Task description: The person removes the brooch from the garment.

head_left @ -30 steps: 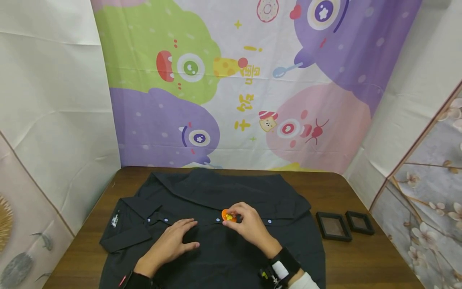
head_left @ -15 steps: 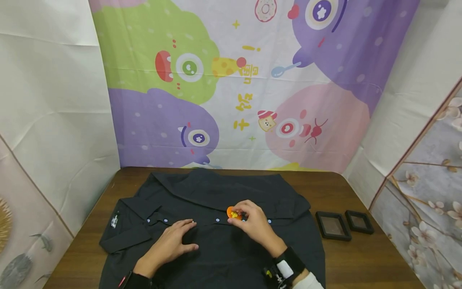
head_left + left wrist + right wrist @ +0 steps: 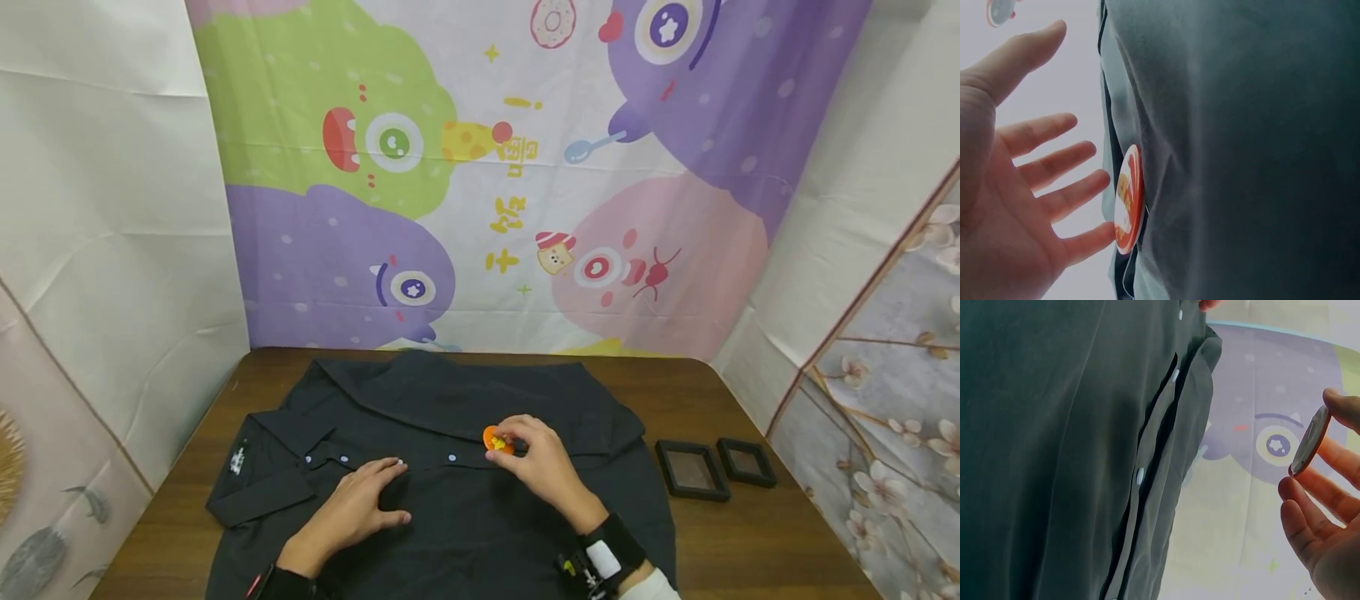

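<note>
My right hand [image 3: 542, 462] pinches a round orange badge [image 3: 492, 439] with a yellow figure between thumb and fingertips, above the dark shirt [image 3: 480, 525]. The right wrist view shows the held badge [image 3: 1311, 440] edge-on, with its pale back and red rim. With fingers spread, my left hand [image 3: 352, 504] lies over the shirt, near its row of pale buttons [image 3: 452, 457]. By the left little finger, in the left wrist view, a second red badge [image 3: 1129, 201] stands out against the cloth; whether it is fastened I cannot tell. The head view does not show that badge.
Two black square frames [image 3: 692, 471] lie on the brown table [image 3: 757, 550] to the right of the shirt. The folded sleeve [image 3: 258, 467] is at the left. A cartoon-printed curtain [image 3: 495, 317] hangs behind the table.
My right hand has shifted to the right with the orange badge, away from the middle button. The left hand has stayed almost still.
</note>
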A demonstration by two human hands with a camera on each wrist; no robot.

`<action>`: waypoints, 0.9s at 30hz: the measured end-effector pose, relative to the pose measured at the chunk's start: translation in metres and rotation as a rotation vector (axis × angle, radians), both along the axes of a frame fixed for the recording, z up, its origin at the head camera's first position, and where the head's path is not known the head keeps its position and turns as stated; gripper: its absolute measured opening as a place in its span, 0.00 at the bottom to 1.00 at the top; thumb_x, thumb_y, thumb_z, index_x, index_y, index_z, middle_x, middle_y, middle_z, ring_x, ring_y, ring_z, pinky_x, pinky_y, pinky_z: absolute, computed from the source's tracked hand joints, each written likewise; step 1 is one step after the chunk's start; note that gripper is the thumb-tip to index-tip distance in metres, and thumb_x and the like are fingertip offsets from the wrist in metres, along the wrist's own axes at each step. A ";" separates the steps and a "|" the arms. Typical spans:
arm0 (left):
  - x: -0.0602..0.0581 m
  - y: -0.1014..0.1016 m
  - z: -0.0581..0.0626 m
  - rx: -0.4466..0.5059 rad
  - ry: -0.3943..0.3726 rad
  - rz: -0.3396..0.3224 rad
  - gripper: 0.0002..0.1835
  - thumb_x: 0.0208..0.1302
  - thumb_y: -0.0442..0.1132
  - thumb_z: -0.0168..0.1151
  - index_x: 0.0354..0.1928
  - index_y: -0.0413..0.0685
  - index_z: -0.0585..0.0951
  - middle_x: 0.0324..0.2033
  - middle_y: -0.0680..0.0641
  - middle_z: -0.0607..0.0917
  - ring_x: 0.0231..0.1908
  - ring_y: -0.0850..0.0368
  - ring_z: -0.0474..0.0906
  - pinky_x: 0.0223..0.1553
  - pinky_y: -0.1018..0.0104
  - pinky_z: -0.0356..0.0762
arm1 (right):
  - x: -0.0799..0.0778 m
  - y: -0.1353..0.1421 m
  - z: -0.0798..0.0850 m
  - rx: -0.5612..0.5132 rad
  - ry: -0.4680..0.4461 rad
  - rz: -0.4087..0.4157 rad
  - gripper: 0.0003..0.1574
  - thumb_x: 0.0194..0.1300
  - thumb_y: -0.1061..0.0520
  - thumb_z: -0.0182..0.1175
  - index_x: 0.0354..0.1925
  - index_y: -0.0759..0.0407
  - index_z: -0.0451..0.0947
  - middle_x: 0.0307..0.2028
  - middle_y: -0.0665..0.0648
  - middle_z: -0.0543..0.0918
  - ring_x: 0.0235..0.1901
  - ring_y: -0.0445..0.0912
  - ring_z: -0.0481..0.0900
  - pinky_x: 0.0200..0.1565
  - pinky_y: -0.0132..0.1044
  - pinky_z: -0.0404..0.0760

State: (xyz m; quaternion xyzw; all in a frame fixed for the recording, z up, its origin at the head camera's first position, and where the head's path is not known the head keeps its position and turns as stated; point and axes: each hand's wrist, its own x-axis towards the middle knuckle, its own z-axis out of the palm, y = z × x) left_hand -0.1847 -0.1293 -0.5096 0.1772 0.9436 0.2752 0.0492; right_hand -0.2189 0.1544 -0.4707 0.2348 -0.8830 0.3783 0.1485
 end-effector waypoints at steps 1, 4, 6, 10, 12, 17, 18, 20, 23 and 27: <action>0.000 0.000 0.000 0.002 0.002 0.001 0.37 0.48 0.53 0.70 0.59 0.44 0.73 0.60 0.39 0.72 0.60 0.39 0.65 0.56 0.33 0.61 | 0.000 0.001 0.000 -0.001 0.004 0.001 0.16 0.46 0.52 0.72 0.37 0.51 0.83 0.40 0.48 0.82 0.34 0.42 0.75 0.32 0.41 0.80; 0.000 -0.001 0.000 0.006 0.011 0.007 0.37 0.48 0.53 0.70 0.59 0.44 0.72 0.60 0.39 0.72 0.60 0.39 0.65 0.56 0.33 0.60 | 0.000 0.003 0.001 -0.006 0.007 -0.003 0.17 0.45 0.53 0.73 0.37 0.52 0.83 0.41 0.50 0.82 0.35 0.43 0.75 0.32 0.45 0.80; 0.000 -0.001 0.000 0.005 0.016 0.011 0.37 0.48 0.53 0.69 0.59 0.44 0.72 0.60 0.39 0.72 0.60 0.39 0.65 0.56 0.32 0.60 | 0.000 0.005 0.001 -0.005 0.002 -0.012 0.17 0.45 0.54 0.73 0.37 0.53 0.83 0.41 0.50 0.82 0.36 0.44 0.76 0.33 0.46 0.80; -0.001 -0.001 0.000 0.002 0.018 0.015 0.37 0.48 0.53 0.69 0.59 0.45 0.72 0.60 0.39 0.72 0.60 0.38 0.65 0.56 0.32 0.60 | -0.001 0.008 0.001 0.011 -0.011 -0.024 0.18 0.45 0.54 0.73 0.38 0.52 0.83 0.42 0.50 0.82 0.37 0.44 0.76 0.34 0.45 0.81; -0.002 -0.001 0.001 -0.001 0.019 0.016 0.36 0.48 0.53 0.69 0.59 0.45 0.73 0.60 0.39 0.72 0.60 0.39 0.64 0.56 0.32 0.60 | -0.001 0.009 0.001 0.010 -0.010 -0.028 0.18 0.45 0.54 0.73 0.38 0.53 0.83 0.42 0.51 0.81 0.36 0.44 0.76 0.34 0.45 0.81; 0.001 -0.001 0.003 0.003 0.044 0.025 0.35 0.48 0.52 0.69 0.58 0.44 0.73 0.59 0.39 0.73 0.60 0.38 0.65 0.55 0.32 0.61 | -0.002 0.013 0.001 0.009 0.008 -0.039 0.18 0.45 0.55 0.73 0.38 0.54 0.83 0.41 0.51 0.81 0.35 0.43 0.76 0.33 0.41 0.81; 0.002 0.000 0.003 0.007 0.050 0.027 0.35 0.48 0.52 0.69 0.58 0.44 0.74 0.59 0.38 0.73 0.60 0.38 0.65 0.55 0.32 0.61 | -0.002 0.013 0.001 0.012 0.013 -0.040 0.19 0.44 0.55 0.73 0.38 0.54 0.83 0.41 0.51 0.81 0.35 0.43 0.76 0.33 0.40 0.81; 0.003 0.000 0.004 0.011 0.058 0.026 0.35 0.48 0.51 0.69 0.58 0.44 0.74 0.59 0.38 0.73 0.60 0.38 0.65 0.55 0.32 0.61 | -0.003 0.015 0.000 0.015 0.020 -0.039 0.18 0.44 0.55 0.73 0.38 0.54 0.83 0.41 0.52 0.81 0.35 0.43 0.76 0.33 0.40 0.81; 0.004 0.002 0.005 0.014 0.057 0.027 0.34 0.49 0.51 0.69 0.58 0.43 0.74 0.59 0.38 0.73 0.60 0.38 0.65 0.56 0.32 0.60 | -0.003 0.018 0.000 0.015 0.024 -0.033 0.18 0.44 0.56 0.73 0.38 0.55 0.83 0.42 0.52 0.82 0.36 0.44 0.76 0.34 0.42 0.81; 0.005 0.003 0.005 0.007 0.044 0.032 0.34 0.49 0.51 0.69 0.58 0.43 0.74 0.59 0.38 0.73 0.60 0.37 0.65 0.56 0.32 0.60 | -0.003 0.021 0.000 0.005 0.016 -0.023 0.18 0.44 0.58 0.73 0.38 0.56 0.83 0.42 0.53 0.82 0.37 0.46 0.76 0.36 0.45 0.82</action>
